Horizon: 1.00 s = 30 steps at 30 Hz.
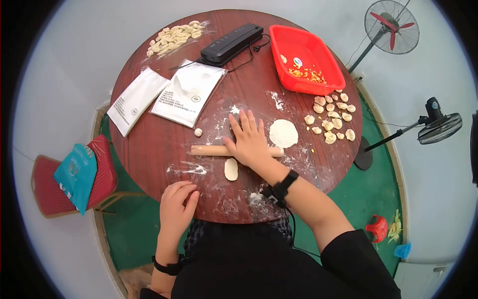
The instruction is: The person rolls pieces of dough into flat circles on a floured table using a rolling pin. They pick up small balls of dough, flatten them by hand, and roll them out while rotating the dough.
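My right hand (249, 140) lies palm down across a wooden rolling pin (209, 150), its fingers spread and stretched beyond the pin. Just below the pin is a small oval dough wrapper (231, 169). A larger round dough wrapper (284, 133) lies to the right of my right hand. Above the pin's left end sits a small dough ball (198, 132). My left hand (178, 205) rests at the near table edge with nothing in it, its fingers loosely bent and the thumb apart.
Dumplings (177, 37) and small dough pieces (329, 119) lie on the round table (149, 164). A red basket (281, 65) holds yellow-orange bits. Also there are a black sealer (231, 45) with a cord and white bag packs (189, 92). Fans (392, 25) stand at right, a chair (47, 187) at left.
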{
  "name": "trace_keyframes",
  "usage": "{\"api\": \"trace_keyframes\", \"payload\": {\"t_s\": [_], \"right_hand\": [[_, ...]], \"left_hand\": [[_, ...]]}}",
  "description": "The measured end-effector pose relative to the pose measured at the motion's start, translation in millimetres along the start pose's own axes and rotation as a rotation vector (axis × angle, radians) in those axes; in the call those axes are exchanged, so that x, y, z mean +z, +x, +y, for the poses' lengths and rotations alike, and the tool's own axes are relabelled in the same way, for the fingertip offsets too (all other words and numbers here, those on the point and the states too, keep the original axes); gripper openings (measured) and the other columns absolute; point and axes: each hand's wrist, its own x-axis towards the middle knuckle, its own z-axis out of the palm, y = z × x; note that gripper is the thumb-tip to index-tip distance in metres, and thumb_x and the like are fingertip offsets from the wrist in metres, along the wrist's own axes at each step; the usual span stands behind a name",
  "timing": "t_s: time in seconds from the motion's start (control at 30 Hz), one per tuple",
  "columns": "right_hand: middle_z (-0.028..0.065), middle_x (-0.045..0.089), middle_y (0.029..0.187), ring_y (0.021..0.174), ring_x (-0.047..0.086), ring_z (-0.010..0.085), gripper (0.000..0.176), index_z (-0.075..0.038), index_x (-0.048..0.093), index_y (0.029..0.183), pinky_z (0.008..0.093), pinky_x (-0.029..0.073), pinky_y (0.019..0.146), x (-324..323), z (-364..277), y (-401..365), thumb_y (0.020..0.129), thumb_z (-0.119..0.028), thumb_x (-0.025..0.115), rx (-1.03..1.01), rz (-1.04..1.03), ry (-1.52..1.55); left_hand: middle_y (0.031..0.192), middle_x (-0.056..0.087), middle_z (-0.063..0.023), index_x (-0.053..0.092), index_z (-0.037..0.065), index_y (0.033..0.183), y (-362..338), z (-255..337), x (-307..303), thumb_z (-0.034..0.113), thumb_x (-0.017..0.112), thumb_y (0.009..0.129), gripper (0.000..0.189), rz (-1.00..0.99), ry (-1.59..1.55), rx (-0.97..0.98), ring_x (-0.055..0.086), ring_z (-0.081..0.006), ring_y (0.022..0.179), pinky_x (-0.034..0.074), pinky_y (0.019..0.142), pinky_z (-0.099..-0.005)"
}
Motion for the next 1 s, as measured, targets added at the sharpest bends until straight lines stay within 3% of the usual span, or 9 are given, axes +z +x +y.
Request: {"api": "trace_keyframes", "payload": {"t_s": [0.13,0.33,0.67,0.77,0.87,1.0], "right_hand": [[0.0201,0.034,0.149,0.141,0.026,0.0362,0.062,-0.009,0.04,0.143,0.0572,0.02,0.112,-4,-8,-23,0.092,-0.043,0.048,-0.062,-0.039,0.042],[0.0182,0.031,0.151,0.142,0.025,0.0339,0.069,-0.003,0.029,0.147,0.0542,0.021,0.112,-43,-41,-121,0.095,-0.044,0.045,-0.261,-0.246,0.221],[0.0165,0.034,0.151,0.141,0.028,0.0308,0.06,-0.003,0.037,0.143,0.0496,0.021,0.114,7,-9,-14,0.097,-0.04,0.04,-0.068,-0.027,0.103],[0.0203,0.035,0.149,0.141,0.028,0.0342,0.062,-0.001,0.036,0.143,0.0506,0.02,0.114,-18,-29,-54,0.097,-0.042,0.04,-0.091,-0.214,0.153],[0.0234,0.023,0.153,0.143,0.021,0.0367,0.071,0.002,0.023,0.148,0.0511,0.017,0.115,-48,-47,-112,0.098,-0.046,0.037,-0.211,-0.398,0.217],[0.0231,0.023,0.153,0.143,0.021,0.0363,0.07,0.002,0.024,0.148,0.051,0.017,0.115,-53,-48,-116,0.098,-0.045,0.037,-0.24,-0.411,0.239]], "left_hand": [[0.101,0.065,-0.0121,0.068,0.001,0.095,7,17,12,0.013,0.066,0.084,0.017,-0.069,0.027,0.042,0.061,-0.03,0.097,0.047,0.085,-0.038],[0.1,0.065,-0.0116,0.068,0.001,0.096,23,22,4,0.014,0.066,0.083,0.018,-0.028,0.078,0.077,0.061,-0.0306,0.094,0.048,0.083,-0.0395],[0.101,0.065,-0.0106,0.068,0.001,0.096,21,17,3,0.014,0.066,0.083,0.019,-0.002,0.058,0.05,0.06,-0.0291,0.094,0.047,0.083,-0.038],[0.101,0.065,-0.0105,0.068,0.001,0.096,18,9,0,0.014,0.066,0.084,0.018,-0.003,0.033,0.026,0.06,-0.0288,0.095,0.047,0.083,-0.0378],[0.101,0.065,-0.0105,0.068,0.001,0.096,20,-2,-3,0.014,0.066,0.084,0.018,-0.005,0.014,-0.042,0.06,-0.0287,0.095,0.047,0.083,-0.0377],[0.101,0.065,-0.0104,0.068,0.001,0.096,25,-10,-3,0.014,0.066,0.084,0.018,0.011,0.013,-0.058,0.06,-0.0286,0.094,0.047,0.083,-0.0378]]}}
